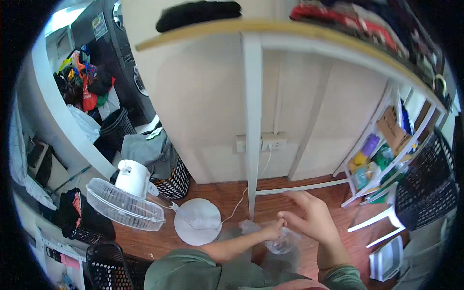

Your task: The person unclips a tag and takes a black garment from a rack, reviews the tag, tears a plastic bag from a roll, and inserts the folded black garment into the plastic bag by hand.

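Low in the view, my left hand is closed, with clear, crumpled plastic around it that looks like a plastic bag. The bag hangs in front of my legs, over the wooden floor. My right hand is raised just to the right, fingers curved and apart, with nothing visible in it. Its thumb tip comes close to my left hand; whether they touch I cannot tell.
A white fan on a round base stands at left, its cord crossing the floor. Clothes fill a basket behind it. A shelf rises ahead. At right are a dark basket and a plastic container.
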Available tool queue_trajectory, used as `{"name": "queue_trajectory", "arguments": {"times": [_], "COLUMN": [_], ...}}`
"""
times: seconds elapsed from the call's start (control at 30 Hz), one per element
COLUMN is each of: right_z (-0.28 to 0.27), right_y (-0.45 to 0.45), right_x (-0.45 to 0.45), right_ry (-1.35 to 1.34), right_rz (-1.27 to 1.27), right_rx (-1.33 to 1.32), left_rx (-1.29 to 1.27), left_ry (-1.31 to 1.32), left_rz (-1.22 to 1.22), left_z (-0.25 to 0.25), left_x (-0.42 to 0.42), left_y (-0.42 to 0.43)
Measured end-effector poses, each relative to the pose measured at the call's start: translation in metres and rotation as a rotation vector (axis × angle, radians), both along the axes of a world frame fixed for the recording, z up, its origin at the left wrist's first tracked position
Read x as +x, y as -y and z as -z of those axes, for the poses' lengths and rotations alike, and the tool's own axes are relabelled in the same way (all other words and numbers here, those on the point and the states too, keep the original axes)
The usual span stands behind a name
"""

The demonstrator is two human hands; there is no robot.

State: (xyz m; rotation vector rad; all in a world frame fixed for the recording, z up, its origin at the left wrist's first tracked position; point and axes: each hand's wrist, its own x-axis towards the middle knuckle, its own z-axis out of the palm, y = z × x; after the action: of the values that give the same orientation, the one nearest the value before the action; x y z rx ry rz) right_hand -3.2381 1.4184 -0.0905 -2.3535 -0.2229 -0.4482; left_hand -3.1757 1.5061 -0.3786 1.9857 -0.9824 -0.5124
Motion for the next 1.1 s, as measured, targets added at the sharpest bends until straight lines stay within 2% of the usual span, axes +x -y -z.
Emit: {"name": "queue_trajectory", "arguments": {"times": [0.07, 0.13, 0.2, 0.27, 0.33, 0.4, 0.43, 0.5, 0.57, 0.63, 0.67, 0.7, 0.73, 0.77, 0.8, 0.83, 0.87, 0.9, 0.93, 0.97, 1.0, 1.07, 1.1], "right_z": [-0.062, -0.119, -0.169, -0.216, -0.259, -0.289, -0.309, -0.336, -0.348, -0.338, -0.338, -0.335, -0.330, -0.318, -0.309, -0.308, -0.310, -0.313, -0.315, -0.309, -0.309, -0.308, -0.305], "right_y": [-0.018, -0.032, -0.039, -0.047, -0.060, -0.067, -0.078, -0.087, -0.089, -0.089, -0.090, -0.089, -0.088, -0.087, -0.086, -0.089, -0.092, -0.098, -0.103, -0.110, -0.120, -0.130, -0.138], "right_x": [-0.005, -0.008, -0.013, -0.013, -0.005, 0.029, 0.050, 0.116, 0.190, 0.259, 0.276, 0.289, 0.296, 0.300, 0.305, 0.303, 0.295, 0.286, 0.275, 0.261, 0.245, 0.223, 0.208], "right_ry": [-0.067, -0.127, -0.139, -0.003, 0.015, 0.217, 0.249, 0.359, 0.255, 0.309, 0.279, 0.097, -0.080, -0.062, -0.040, -0.088, -0.146, -0.230, -0.289, -0.202, -0.167, -0.161, -0.174], "right_rz": [-0.062, -0.122, -0.248, -0.295, -0.229, -0.183, -0.079, -0.033, 0.108, 0.296, 0.275, 0.266, 0.248, 0.176, 0.095, 0.069, 0.037, 0.040, -0.032, -0.035, -0.145, -0.174, -0.221], "right_rx": [0.006, 0.019, -0.007, -0.025, -0.012, -0.014, 0.009, 0.005, 0.047, -0.146, -0.140, -0.169, -0.206, -0.227, -0.245, -0.204, -0.166, -0.181, -0.167, -0.117, -0.013, -0.106, 0.000], "left_rx": [0.170, 0.108, 0.231, 0.182, 0.137, 0.156, 0.153, 0.002, -0.008, -0.078, -0.052, -0.123, -0.235, -0.314, -0.474, -0.645, -0.683, -0.859, -0.922, -0.987, -1.084, -1.198, -1.247], "left_ry": [-0.186, -0.114, -0.447, -0.398, -0.349, -0.425, -0.451, -0.533, -0.599, -0.692, -0.837, -0.848, -0.997, -1.041, -1.201, -1.183, -1.174, -1.155, -1.076, -0.999, -0.953, -0.882, -0.902], "left_rz": [0.154, 0.220, 0.360, 0.432, 0.491, 0.457, 0.450, 0.444, 0.334, 0.205, 0.128, 0.104, -0.043, -0.163, -0.327, -0.377, -0.446, -0.533, -0.548, -0.516, -0.514, -0.565, -0.498], "left_z": [-0.029, -0.069, -0.114, -0.152, -0.185, -0.219, -0.246, -0.309, -0.344, -0.375, -0.407, -0.422, -0.431, -0.444, -0.454, -0.455, -0.441, -0.464, -0.451, -0.460, -0.464, -0.475, -0.481], "left_x": [-0.007, -0.015, -0.022, -0.026, -0.028, -0.023, -0.023, -0.019, -0.016, -0.016, -0.014, -0.013, -0.013, -0.011, -0.007, 0.000, 0.014, 0.018, 0.034, 0.042, 0.055, 0.063, 0.065], "left_y": [0.000, -0.015, -0.026, -0.042, -0.058, -0.072, -0.082, -0.105, -0.123, -0.142, -0.155, -0.166, -0.175, -0.184, -0.192, -0.202, -0.205, -0.207, -0.204, -0.210, -0.210, -0.213, -0.214]}}
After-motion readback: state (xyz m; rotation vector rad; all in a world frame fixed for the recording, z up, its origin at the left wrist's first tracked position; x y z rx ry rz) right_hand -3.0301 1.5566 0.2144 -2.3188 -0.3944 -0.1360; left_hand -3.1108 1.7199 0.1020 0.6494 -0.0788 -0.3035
